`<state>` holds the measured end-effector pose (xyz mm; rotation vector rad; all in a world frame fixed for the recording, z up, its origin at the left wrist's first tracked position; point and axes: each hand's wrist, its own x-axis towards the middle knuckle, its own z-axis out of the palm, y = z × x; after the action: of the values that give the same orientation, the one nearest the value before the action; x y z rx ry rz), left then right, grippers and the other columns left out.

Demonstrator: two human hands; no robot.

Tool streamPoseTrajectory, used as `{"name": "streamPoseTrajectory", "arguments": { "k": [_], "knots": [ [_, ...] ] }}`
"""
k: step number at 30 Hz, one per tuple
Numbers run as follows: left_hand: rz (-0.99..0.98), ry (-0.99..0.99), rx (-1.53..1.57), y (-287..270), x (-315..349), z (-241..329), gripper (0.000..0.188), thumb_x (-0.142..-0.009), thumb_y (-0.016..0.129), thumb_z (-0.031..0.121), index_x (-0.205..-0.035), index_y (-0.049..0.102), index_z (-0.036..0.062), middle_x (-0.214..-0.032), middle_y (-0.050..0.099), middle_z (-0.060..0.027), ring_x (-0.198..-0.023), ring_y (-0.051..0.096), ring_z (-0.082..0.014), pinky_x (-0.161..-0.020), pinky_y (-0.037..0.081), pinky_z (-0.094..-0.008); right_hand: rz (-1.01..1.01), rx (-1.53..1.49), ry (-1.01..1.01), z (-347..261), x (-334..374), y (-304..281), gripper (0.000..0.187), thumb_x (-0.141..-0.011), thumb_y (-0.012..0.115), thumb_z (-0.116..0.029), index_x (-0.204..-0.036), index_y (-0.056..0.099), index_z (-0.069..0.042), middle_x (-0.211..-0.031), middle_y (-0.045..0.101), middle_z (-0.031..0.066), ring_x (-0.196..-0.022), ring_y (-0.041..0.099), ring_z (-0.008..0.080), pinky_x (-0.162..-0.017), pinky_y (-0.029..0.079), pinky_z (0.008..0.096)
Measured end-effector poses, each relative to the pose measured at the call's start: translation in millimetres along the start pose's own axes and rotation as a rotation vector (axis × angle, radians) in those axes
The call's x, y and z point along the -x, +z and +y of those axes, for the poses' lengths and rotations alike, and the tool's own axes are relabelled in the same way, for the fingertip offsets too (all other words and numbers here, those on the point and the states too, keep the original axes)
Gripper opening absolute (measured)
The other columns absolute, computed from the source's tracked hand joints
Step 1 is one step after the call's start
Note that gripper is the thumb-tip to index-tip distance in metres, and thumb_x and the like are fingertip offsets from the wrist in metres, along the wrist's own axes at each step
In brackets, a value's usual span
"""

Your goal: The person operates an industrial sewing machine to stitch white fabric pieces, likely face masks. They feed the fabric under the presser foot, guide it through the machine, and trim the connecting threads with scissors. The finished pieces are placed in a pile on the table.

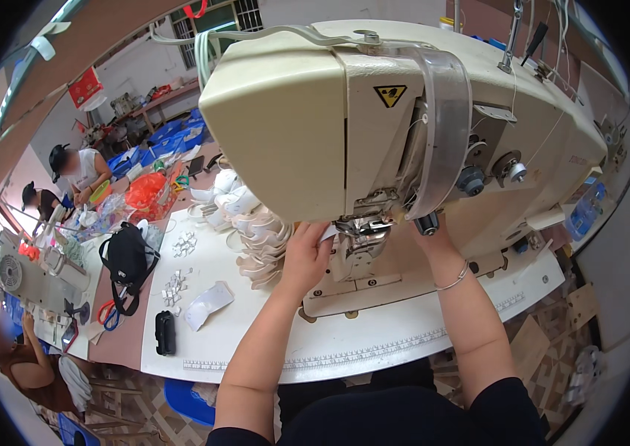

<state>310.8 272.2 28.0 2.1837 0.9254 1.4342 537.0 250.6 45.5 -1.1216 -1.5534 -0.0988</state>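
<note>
A large cream industrial sewing machine (278,126) fills the middle of the view. My left hand (306,256) is at the left of its presser foot (363,230), fingers closed on a small white piece (328,233) of fabric or leather. The far side of that piece is hidden by the machine head. My right hand (432,232) reaches in behind a black knob (426,223) at the right of the needle area. Its fingers are hidden there. Left of my left hand lies a heap of curved white and beige pieces (259,241).
On the white table (248,349) are small white tabs (174,286), a white sheet (209,305) and a black case (165,332). A ruler strip (315,362) runs along the front edge. A black bag (129,260) and scissors (110,316) lie left. Several people sit at the far left.
</note>
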Motion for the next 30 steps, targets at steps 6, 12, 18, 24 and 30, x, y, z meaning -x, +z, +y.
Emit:
{"name": "streamPoseTrajectory", "arguments": {
  "k": [6, 12, 18, 24, 30],
  "knots": [
    [0.058, -0.91, 1.046, -33.9, 11.1, 5.8, 0.033, -0.091, 0.044, 0.023, -0.116, 0.046, 0.0008, -0.106, 0.058, -0.0107, -0.085, 0.058, -0.025, -0.067, 0.051, -0.0362, 0.169, -0.346, 0.644, 17.4, 36.2, -16.7, 0.031, -0.083, 0.054, -0.011, -0.112, 0.049, -0.003, -0.097, 0.054, 0.0073, -0.084, 0.051, 0.0167, -0.075, 0.042, 0.0278],
    [-0.125, -0.952, 1.717, -65.8, 78.5, -1.8, 0.05, -0.092, 0.043, 0.035, -0.127, 0.036, -0.0004, -0.117, 0.052, -0.0143, -0.089, 0.06, -0.027, -0.073, 0.053, -0.0395, -0.053, -0.319, 0.623, -7.0, 138.8, -11.6, 0.011, -0.085, 0.056, -0.009, -0.094, 0.059, -0.003, -0.077, 0.054, -0.0005, -0.067, 0.047, 0.0056, -0.061, 0.039, 0.0194],
    [-0.035, -0.98, 1.732, -77.7, 94.4, 19.0, 0.052, -0.093, 0.041, 0.036, -0.129, 0.033, -0.0005, -0.116, 0.053, -0.0134, -0.089, 0.061, -0.0261, -0.075, 0.054, -0.0385, -0.326, -0.103, 0.614, -20.4, 152.4, -12.1, 0.011, -0.085, 0.055, -0.009, -0.092, 0.059, -0.002, -0.074, 0.056, 0.0011, -0.066, 0.049, 0.0073, -0.061, 0.042, 0.023],
    [0.171, -0.262, -0.119, -123.5, 98.2, 13.0, 0.042, -0.082, 0.058, 0.013, -0.122, 0.048, 0.0088, -0.115, 0.053, -0.013, -0.099, 0.055, -0.03, -0.082, 0.046, -0.0409, -0.098, -0.171, 0.48, -13.8, 111.6, -21.8, 0.013, -0.089, 0.052, -0.012, -0.095, 0.058, -0.002, -0.075, 0.055, 0.001, -0.067, 0.048, 0.0064, -0.062, 0.042, 0.0227],
    [-0.008, -0.286, -0.882, -176.9, 124.8, -53.9, 0.069, -0.063, 0.075, 0.024, -0.124, 0.048, 0.0119, -0.126, 0.043, -0.0135, -0.12, 0.035, -0.0339, -0.099, 0.026, -0.0472, 0.163, -0.195, 0.426, 8.7, 42.6, -37.5, 0.02, -0.086, 0.058, -0.016, -0.095, 0.055, 0.001, -0.082, 0.054, 0.0016, -0.071, 0.048, 0.0077, -0.064, 0.041, 0.0239]
  ]
}}
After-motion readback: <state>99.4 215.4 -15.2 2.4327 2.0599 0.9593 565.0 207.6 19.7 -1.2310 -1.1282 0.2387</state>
